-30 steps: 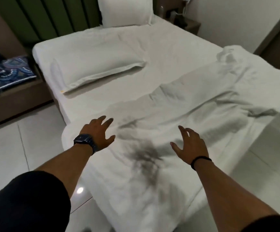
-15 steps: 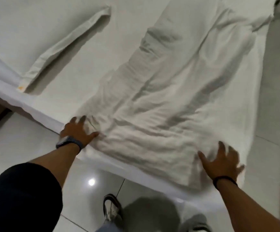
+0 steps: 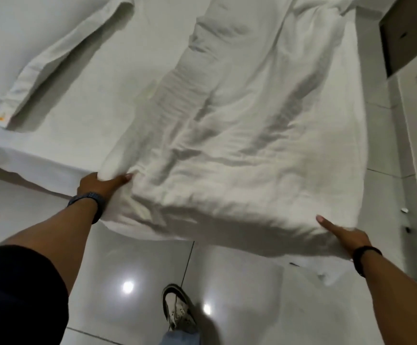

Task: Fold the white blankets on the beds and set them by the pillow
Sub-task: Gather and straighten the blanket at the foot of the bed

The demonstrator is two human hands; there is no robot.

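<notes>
A crumpled white blanket lies lengthwise on the bed, its near end hanging past the mattress edge. My left hand, with a dark watch on the wrist, grips the blanket's near left corner, fingers tucked under the cloth. My right hand, with a black band on the wrist, holds the near right corner, thumb on top and fingers hidden beneath. A white pillow lies on the bed at the upper left.
Glossy white floor tiles run below the bed's edge, and my shoe stands on them. A dark cabinet and a white wall stand at the right, close to the bed's side.
My view has tipped further down over the bed's edge. Both hands went from flat on the blanket to gripping its near corners, and the near edge is now lifted off the mattress.
</notes>
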